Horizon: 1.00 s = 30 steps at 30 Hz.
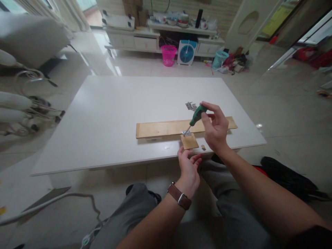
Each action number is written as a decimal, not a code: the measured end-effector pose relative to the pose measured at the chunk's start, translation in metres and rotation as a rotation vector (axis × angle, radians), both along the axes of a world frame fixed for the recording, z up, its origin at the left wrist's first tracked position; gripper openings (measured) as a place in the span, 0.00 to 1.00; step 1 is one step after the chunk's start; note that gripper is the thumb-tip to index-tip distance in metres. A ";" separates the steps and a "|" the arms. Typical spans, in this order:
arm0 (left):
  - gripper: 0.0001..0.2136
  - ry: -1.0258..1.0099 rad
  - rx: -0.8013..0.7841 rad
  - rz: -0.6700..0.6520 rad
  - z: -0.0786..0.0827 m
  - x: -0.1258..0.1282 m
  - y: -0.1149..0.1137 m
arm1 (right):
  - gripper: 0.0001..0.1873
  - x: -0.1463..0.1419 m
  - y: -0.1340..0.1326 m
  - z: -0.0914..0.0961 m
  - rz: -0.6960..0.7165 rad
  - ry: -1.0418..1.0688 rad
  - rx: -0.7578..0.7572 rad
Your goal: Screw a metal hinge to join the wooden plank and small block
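My right hand [215,127] grips a green-handled screwdriver [196,116], tilted with its tip down on a small metal hinge [186,132]. The hinge lies where a long wooden plank [160,128] meets a small square wooden block [189,141] near the front edge of the white table [124,110]. At that edge my left hand [188,166], with a brown watch on its wrist, has its fingers loosely curled and its fingertips on the near edge of the block. A second metal hinge [191,105] lies just behind the plank.
A tiny dark object [203,147] lies on the table right of the block. On the floor beyond stand a pink basket [168,54], a blue fan [186,52] and a teal basket [220,58] before a white cabinet. Chairs stand at the left.
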State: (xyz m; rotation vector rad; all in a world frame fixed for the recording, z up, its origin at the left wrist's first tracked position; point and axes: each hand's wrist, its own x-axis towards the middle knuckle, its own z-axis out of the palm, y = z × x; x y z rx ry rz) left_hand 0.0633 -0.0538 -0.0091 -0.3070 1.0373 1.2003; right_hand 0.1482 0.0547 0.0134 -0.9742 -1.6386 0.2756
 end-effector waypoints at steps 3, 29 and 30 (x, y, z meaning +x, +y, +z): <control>0.20 -0.008 0.015 -0.005 0.000 0.000 0.000 | 0.15 0.000 0.000 0.001 -0.052 -0.018 0.044; 0.25 -0.013 0.010 0.006 -0.001 0.001 0.000 | 0.16 0.001 0.001 -0.002 -0.063 -0.041 0.035; 0.24 -0.012 0.008 0.006 -0.001 0.001 0.000 | 0.16 0.001 0.001 -0.002 -0.073 -0.045 0.045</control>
